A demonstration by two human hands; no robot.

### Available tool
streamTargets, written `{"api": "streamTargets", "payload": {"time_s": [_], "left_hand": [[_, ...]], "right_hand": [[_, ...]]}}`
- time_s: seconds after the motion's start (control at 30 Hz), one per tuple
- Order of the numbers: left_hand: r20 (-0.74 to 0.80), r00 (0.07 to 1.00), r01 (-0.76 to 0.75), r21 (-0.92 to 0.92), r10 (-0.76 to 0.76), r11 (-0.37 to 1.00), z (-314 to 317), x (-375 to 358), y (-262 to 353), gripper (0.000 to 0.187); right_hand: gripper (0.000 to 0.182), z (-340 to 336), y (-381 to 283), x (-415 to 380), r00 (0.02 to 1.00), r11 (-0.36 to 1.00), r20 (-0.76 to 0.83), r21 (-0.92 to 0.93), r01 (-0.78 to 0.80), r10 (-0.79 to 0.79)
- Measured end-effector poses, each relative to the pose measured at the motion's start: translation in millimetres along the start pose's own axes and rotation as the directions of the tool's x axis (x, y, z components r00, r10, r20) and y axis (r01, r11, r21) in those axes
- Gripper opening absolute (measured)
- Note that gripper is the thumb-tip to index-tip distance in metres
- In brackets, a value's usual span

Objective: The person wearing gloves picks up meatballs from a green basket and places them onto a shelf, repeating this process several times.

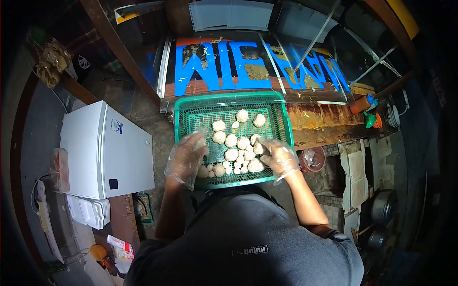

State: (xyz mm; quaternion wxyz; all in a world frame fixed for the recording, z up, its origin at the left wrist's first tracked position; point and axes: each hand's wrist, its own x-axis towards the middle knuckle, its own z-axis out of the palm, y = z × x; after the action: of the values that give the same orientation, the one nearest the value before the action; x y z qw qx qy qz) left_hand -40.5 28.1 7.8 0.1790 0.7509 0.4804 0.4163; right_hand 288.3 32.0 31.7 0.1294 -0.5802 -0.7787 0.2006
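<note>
A green plastic crate (229, 99) with a mesh bottom stands in front of me. Pale, round meatballs (231, 140) of large and small sizes lie in it, mostly in the middle and along the near side. My left hand (185, 156), in a clear plastic glove, is over the crate's left side, its fingers curled round a large meatball (201, 142). On the right, my right hand (282, 158), gloved the same way, has its fingertips closed on another large meatball (258, 147). Part of each held meatball is hidden by the fingers.
Beyond the crate is a glass display case with blue lettering (243, 66). A white chest freezer (126, 148) stands at left, with foam boxes (90, 212) below it. To the right are a wooden counter (324, 117), a reddish basket (313, 162) and metal pots (384, 207).
</note>
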Motion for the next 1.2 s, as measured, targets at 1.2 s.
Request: {"api": "streamTargets", "payload": {"time_s": [1.2], "left_hand": [[0.767,0.62,0.272,-0.012,-0.166,0.962,123.4,16.0,59.4,0.044]], "right_hand": [[0.036,26.3,10.6,-8.9,0.931,0.976,0.305,-0.149,-0.16,0.199]]}}
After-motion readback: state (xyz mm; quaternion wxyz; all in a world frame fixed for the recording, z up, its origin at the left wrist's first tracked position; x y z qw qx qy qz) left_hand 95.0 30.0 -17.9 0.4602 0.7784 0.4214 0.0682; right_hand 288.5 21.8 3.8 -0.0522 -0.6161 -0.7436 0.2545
